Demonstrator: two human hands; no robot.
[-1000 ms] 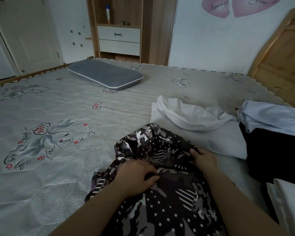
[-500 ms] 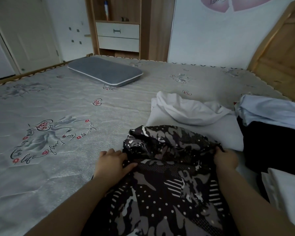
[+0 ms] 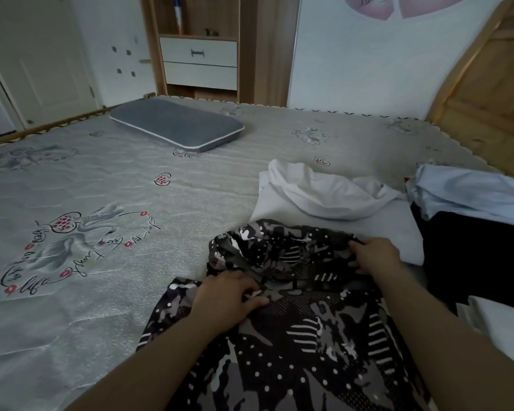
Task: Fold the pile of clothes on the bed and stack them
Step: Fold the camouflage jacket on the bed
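Note:
A black, grey and white patterned garment (image 3: 303, 345) lies on the bed in front of me, its far end bunched up. My left hand (image 3: 229, 295) grips a fold of it near the middle left, fingers curled on the cloth. My right hand (image 3: 374, 255) holds the bunched far edge on the right. Behind it lies a crumpled white garment (image 3: 324, 194). To the right are a light blue garment (image 3: 469, 194) on top of a black one (image 3: 475, 256), and a white piece (image 3: 499, 327) at the near right.
The grey patterned mattress (image 3: 101, 203) stretches wide to the left. A grey pillow (image 3: 175, 126) lies at the far side. A wooden headboard (image 3: 487, 90) rises at the right, and a wooden cabinet with white drawers (image 3: 199, 60) stands beyond the bed.
My left hand has moved from the garment's left edge back onto the cloth and gripped a fold. The right hand has shifted a little farther along the bunched edge.

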